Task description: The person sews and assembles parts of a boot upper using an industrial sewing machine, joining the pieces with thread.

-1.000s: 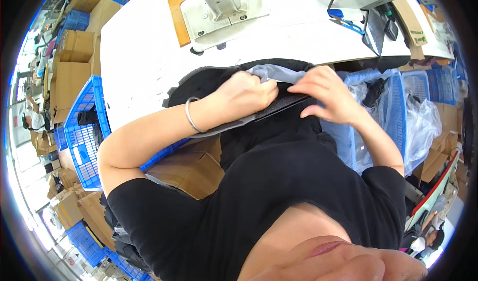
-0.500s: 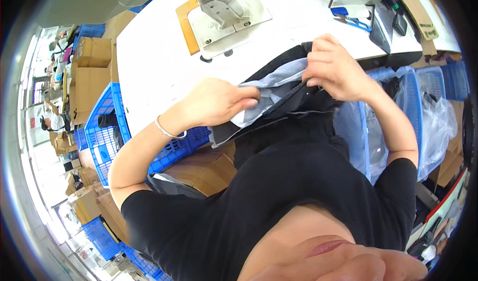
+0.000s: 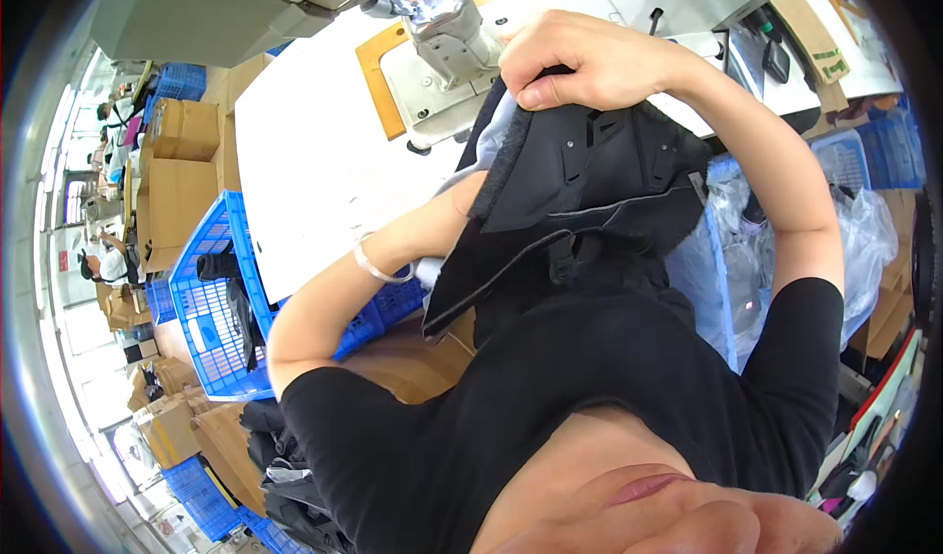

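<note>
A black sewn fabric piece [image 3: 550, 176] with a pale blue-grey lining is held up in front of my body, over the near edge of the white table. It has moulded panels, small rivets and a buckle strap hanging at its lower side. My right hand [image 3: 565, 68] grips its top edge, with thumb and fingers pinched together. My left hand [image 3: 462, 200] reaches in behind the piece on the lining side; only the wrist and forearm show, and its fingers are hidden. Just beyond the piece stands the metal post of a sewing machine [image 3: 447, 48].
A blue plastic crate [image 3: 211, 333] with black pieces stands left of the white table [image 3: 305, 161]. Plastic-lined crates [image 3: 756, 259] stand to the right. Cardboard boxes [image 3: 177, 195] are stacked at far left. The machine's head [image 3: 211, 14] overhangs the upper left.
My right hand has moved up and leftward, lifting and turning the piece so its black outer face shows. My left hand has gone from gripping the lining to behind the piece.
</note>
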`<state>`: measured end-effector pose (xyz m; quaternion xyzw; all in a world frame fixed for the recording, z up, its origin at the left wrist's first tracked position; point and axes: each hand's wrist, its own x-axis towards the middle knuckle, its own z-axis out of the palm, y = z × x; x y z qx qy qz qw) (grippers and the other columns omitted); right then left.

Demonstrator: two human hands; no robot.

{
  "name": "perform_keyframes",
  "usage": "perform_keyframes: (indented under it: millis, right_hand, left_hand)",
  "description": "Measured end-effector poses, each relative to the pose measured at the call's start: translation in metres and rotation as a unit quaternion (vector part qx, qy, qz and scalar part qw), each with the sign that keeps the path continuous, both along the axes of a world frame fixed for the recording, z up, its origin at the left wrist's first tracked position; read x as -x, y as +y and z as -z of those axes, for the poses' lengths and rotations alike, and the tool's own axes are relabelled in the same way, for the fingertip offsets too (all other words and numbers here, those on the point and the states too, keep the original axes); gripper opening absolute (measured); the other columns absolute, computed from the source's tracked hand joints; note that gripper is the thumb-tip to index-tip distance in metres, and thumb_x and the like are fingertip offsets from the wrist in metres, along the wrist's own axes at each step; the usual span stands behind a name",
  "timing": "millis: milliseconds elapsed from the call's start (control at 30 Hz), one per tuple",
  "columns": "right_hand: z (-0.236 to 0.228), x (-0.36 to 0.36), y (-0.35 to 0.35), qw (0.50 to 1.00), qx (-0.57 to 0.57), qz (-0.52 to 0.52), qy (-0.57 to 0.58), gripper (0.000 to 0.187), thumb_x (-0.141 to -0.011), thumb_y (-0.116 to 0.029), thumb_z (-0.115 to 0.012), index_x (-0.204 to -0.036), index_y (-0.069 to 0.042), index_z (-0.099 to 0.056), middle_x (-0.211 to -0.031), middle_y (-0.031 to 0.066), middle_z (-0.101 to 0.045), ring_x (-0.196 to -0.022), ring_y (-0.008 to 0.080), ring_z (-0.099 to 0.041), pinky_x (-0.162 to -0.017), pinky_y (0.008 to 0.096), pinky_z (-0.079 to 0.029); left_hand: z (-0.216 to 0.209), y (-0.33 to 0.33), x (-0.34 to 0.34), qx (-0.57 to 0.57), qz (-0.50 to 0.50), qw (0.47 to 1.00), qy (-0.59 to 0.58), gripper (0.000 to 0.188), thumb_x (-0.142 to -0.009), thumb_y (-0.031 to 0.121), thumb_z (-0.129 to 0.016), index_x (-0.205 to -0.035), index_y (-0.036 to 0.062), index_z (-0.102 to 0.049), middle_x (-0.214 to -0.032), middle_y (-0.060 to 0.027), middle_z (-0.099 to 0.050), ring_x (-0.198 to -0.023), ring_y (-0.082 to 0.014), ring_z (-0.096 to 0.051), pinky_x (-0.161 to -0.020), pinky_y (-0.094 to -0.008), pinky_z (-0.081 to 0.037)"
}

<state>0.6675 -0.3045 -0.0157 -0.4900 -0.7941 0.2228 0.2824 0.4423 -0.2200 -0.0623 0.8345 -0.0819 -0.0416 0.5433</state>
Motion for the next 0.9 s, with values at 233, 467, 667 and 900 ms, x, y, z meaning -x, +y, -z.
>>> perform_keyframes:
  millis: [233,467,667,900]
  right_hand:
    - [0.042,-0.016,0.034,0.995,0.084,0.036,-0.045,0.013,-0.081,-0.013,-0.059,-0.075,-0.002,-0.058,-0.08,0.0101,-0.057,-0.079,0.0251,-0.053,-0.071,0.0366,-0.041]
    - [0.052,-0.016,-0.012,0.957,-0.143,0.216,-0.127,0.036,-0.081,-0.021,-0.064,-0.113,-0.006,-0.056,-0.118,0.0117,-0.055,-0.112,0.031,-0.049,-0.095,0.0382,-0.038]
    - [0.129,0.001,-0.157,0.8,-0.106,0.577,0.126,0.045,-0.086,-0.015,-0.06,-0.128,-0.008,-0.048,-0.126,0.0108,-0.048,-0.116,0.0228,-0.045,-0.1,0.0336,-0.032]
    - [0.113,0.026,-0.143,0.733,-0.116,0.55,0.383,0.051,-0.088,-0.006,-0.054,-0.137,-0.006,-0.039,-0.13,0.008,-0.045,-0.107,0.0137,-0.048,-0.092,0.0271,-0.039]
  left_hand:
    - [0.025,0.013,0.015,0.165,-0.137,0.971,0.11,0.039,-0.092,0.023,-0.052,-0.121,-0.0018,-0.049,-0.118,-0.0106,-0.056,-0.105,-0.0218,-0.056,-0.09,-0.0326,-0.046]
    - [0.063,0.065,0.011,0.371,-0.308,0.841,0.247,0.042,-0.094,0.03,-0.049,-0.123,-0.0008,-0.048,-0.118,-0.0108,-0.057,-0.103,-0.0205,-0.057,-0.089,-0.0328,-0.047]
    - [0.056,0.072,-0.009,0.588,-0.167,0.753,0.244,0.051,-0.095,0.04,-0.045,-0.125,-0.0008,-0.048,-0.116,-0.0133,-0.059,-0.1,-0.0207,-0.06,-0.088,-0.0309,-0.049]
    - [0.04,0.043,-0.032,0.342,-0.266,0.857,0.279,0.047,-0.085,0.029,-0.064,-0.119,-0.0006,-0.052,-0.108,-0.01,-0.062,-0.09,-0.0173,-0.063,-0.082,-0.0294,-0.052]
